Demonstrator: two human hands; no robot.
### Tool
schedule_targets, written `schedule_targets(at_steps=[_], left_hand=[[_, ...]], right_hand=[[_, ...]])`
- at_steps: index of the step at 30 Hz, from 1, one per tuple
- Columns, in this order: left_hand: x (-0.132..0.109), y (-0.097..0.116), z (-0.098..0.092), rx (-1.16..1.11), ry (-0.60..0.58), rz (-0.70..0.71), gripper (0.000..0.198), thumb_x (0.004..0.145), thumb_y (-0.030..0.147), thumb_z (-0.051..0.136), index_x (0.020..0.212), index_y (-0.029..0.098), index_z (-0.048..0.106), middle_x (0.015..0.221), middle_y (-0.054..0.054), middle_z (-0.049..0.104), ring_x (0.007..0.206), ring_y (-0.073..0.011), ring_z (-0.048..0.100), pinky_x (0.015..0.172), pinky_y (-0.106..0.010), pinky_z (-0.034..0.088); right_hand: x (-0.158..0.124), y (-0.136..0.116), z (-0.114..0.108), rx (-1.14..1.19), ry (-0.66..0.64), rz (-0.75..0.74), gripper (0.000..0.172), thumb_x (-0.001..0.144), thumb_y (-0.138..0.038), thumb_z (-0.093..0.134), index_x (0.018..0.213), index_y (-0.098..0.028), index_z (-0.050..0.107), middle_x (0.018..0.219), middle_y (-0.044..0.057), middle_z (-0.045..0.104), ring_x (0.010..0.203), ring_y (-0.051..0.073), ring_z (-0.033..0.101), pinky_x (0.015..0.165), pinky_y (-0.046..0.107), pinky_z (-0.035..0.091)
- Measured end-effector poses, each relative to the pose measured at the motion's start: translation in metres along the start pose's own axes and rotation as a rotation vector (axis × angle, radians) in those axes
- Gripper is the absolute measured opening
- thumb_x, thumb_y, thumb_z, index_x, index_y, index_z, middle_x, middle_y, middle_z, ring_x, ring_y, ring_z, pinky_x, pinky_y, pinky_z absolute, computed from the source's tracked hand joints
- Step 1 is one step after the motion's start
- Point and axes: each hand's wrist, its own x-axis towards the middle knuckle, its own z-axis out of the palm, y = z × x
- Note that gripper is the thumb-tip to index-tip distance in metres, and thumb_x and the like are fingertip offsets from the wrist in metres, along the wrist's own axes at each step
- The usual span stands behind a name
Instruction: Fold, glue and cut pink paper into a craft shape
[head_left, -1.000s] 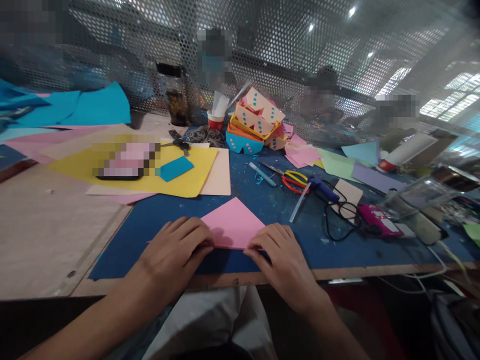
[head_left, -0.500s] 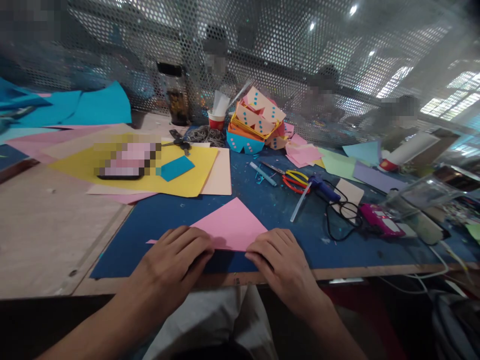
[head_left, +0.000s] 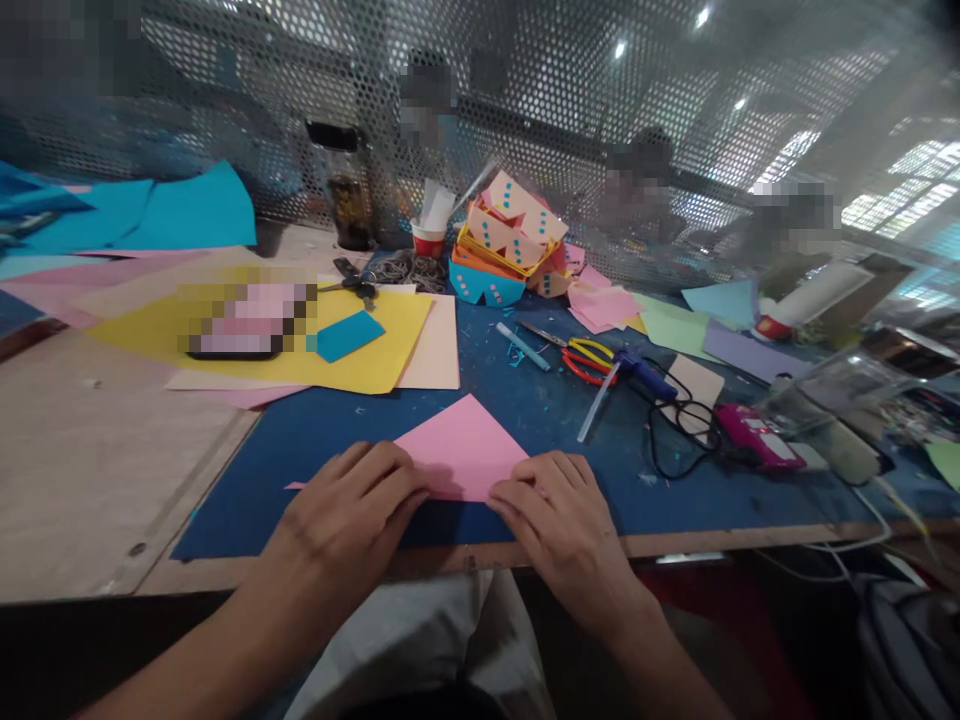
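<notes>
A sheet of pink paper [head_left: 466, 450], folded to a triangle with its point facing away from me, lies on the blue work mat [head_left: 360, 415] near the table's front edge. My left hand [head_left: 349, 510] is closed on the paper's left end, thumb and fingers at the near fold. On the right end, my right hand [head_left: 551, 505] pinches the same fold between thumb and fingers. Both hands cover the triangle's lower corners. A thin pink tip of paper sticks out to the left of my left hand.
Beyond the paper lie scissors [head_left: 589, 360], a glue gun [head_left: 646, 375] with a black cord and a capped pen [head_left: 523, 346]. Yellow paper [head_left: 375, 370] bears a phone [head_left: 251, 325] at left. Folded paper baskets [head_left: 487, 285], a cup [head_left: 429, 238] and a bottle [head_left: 349, 195] stand behind.
The fingers of my right hand have bent and shifted slightly along the fold. My left hand stays at its end of the pink paper. The view has moved a little.
</notes>
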Motion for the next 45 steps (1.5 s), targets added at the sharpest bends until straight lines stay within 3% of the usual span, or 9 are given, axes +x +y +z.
schedule_targets(at_steps=[7,12,19,23,28,32,37,45], left_hand=[[-0.002,-0.007,-0.006,0.053,-0.011,0.131,0.022,0.108,0.017,0.054,0.124,0.022,0.068,0.106,-0.004,0.073,0.092,-0.0212,0.061,0.082,-0.037,0.048],[-0.006,-0.009,-0.008,0.085,-0.064,0.152,0.028,0.109,0.015,0.047,0.126,0.023,0.067,0.107,-0.004,0.073,0.095,-0.0215,0.063,0.084,-0.037,0.051],[-0.004,-0.006,-0.007,0.117,0.032,0.162,0.024,0.11,0.018,0.047,0.121,0.017,0.069,0.104,-0.006,0.068,0.092,-0.0202,0.063,0.08,-0.035,0.053],[-0.004,-0.008,-0.008,0.114,-0.012,0.214,0.025,0.109,0.013,0.047,0.126,0.015,0.065,0.105,-0.006,0.07,0.095,-0.0212,0.062,0.084,-0.037,0.053],[-0.004,-0.008,-0.004,0.109,-0.042,0.129,0.014,0.108,0.016,0.052,0.108,0.017,0.066,0.102,-0.005,0.069,0.092,-0.0227,0.059,0.08,-0.038,0.047],[-0.006,-0.008,-0.004,0.103,-0.058,0.118,0.015,0.109,0.015,0.05,0.107,0.018,0.064,0.102,-0.005,0.067,0.093,-0.0228,0.058,0.081,-0.038,0.044],[-0.012,-0.014,-0.006,0.085,-0.105,0.088,0.014,0.11,0.018,0.048,0.111,0.019,0.062,0.105,-0.005,0.065,0.095,-0.0232,0.057,0.083,-0.039,0.044],[-0.007,-0.022,-0.013,0.158,-0.022,0.101,0.026,0.112,0.024,0.042,0.099,0.019,0.063,0.093,-0.004,0.067,0.086,-0.0223,0.059,0.077,-0.038,0.048]], right_hand=[[-0.001,-0.001,-0.001,-0.045,0.009,-0.04,0.014,0.11,-0.024,0.058,0.105,-0.021,0.07,0.099,0.003,0.07,0.093,0.02,0.059,0.084,0.039,0.04],[-0.001,0.001,0.0,-0.094,-0.013,-0.089,0.014,0.11,-0.02,0.057,0.107,-0.019,0.071,0.097,0.004,0.072,0.092,0.021,0.06,0.081,0.039,0.04],[0.002,0.0,-0.001,-0.136,-0.027,-0.1,0.017,0.111,-0.02,0.054,0.102,-0.018,0.069,0.094,0.004,0.071,0.088,0.02,0.061,0.079,0.038,0.04],[0.002,0.001,0.002,-0.132,-0.052,-0.051,0.02,0.112,-0.024,0.053,0.099,-0.019,0.067,0.095,0.004,0.071,0.089,0.021,0.062,0.08,0.039,0.043],[0.001,0.005,0.003,-0.02,-0.088,0.013,0.018,0.111,-0.026,0.054,0.101,-0.019,0.068,0.1,0.005,0.071,0.096,0.022,0.063,0.085,0.038,0.048],[-0.002,0.007,0.0,0.091,-0.054,0.074,0.007,0.107,-0.025,0.063,0.104,-0.022,0.069,0.104,0.004,0.071,0.098,0.021,0.063,0.087,0.037,0.049],[-0.003,0.008,0.001,0.095,-0.042,0.104,0.008,0.107,-0.026,0.062,0.104,-0.023,0.069,0.103,0.003,0.072,0.098,0.022,0.063,0.089,0.039,0.047],[0.0,0.007,0.001,0.129,-0.03,0.192,0.008,0.105,-0.027,0.067,0.098,-0.023,0.067,0.099,0.001,0.07,0.092,0.021,0.062,0.084,0.038,0.044]])
